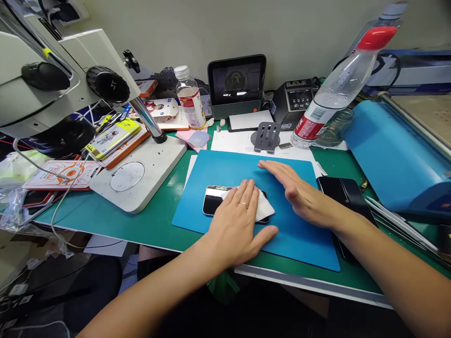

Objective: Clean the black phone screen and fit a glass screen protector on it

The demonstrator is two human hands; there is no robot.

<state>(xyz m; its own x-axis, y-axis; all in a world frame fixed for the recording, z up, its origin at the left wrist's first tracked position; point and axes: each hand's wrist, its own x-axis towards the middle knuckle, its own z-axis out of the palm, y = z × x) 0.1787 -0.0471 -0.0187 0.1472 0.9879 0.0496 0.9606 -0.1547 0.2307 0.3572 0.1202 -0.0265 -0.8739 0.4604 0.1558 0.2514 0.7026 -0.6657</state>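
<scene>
While the left hand [236, 220] lies flat, gripping nothing, on a cloth [263, 209] across the phone [212, 203] near the table's [164, 204] front edge, lopsided pressure could skid it; the right hand [301, 195], empty, braces nothing.

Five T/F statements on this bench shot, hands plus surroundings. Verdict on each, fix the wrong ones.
1. The left hand lies flat on a white cloth over the phone. True.
2. The right hand grips the red-capped bottle. False: the right hand is over the blue mat, and the red-capped bottle stands apart from it.
3. A ring is on a finger of the left hand. True.
4. The microscope is on the right of the bench. False: the microscope is on the left.
5. The cloth covers the phone completely. False: the phone's left end shows.
</scene>
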